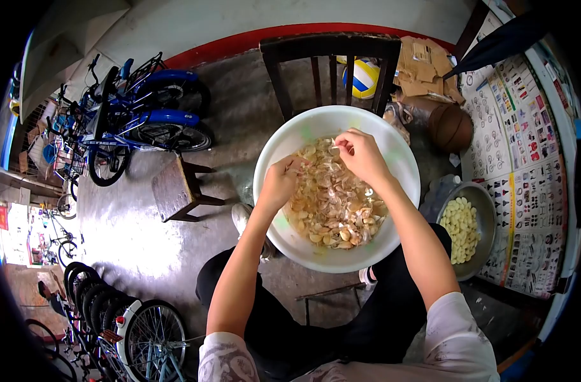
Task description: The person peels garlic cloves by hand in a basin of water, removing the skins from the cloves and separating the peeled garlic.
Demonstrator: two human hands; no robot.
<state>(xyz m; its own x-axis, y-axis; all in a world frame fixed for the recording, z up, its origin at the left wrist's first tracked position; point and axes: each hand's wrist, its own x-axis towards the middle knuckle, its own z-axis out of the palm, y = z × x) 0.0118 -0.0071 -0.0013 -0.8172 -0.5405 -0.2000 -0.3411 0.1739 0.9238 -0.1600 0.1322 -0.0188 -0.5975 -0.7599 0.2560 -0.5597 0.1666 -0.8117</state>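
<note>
A large white plastic basin (274, 232) holds many unpeeled garlic cloves (344, 226) and loose papery skins, which look wet. Over the basin's left side, my left hand (279, 183) is closed, its fingertips curled together at the edge of the garlic; what they hold, if anything, I cannot make out. My right hand (365, 157) is above the far part of the heap with thumb and fingers pinched. A small whitish piece of garlic shows at its fingertips. To the right, a metal bowl (488, 219) contains many pale peeled cloves (460, 230).
Behind the basin stands a dark wooden chair (332, 48), with a volleyball (362, 77) and basketball (450, 128) nearby. A small wooden stool (182, 189) is on the left, near blue bicycles (166, 121). Newspaper-like printed sheets (520, 159) cover the surface at right.
</note>
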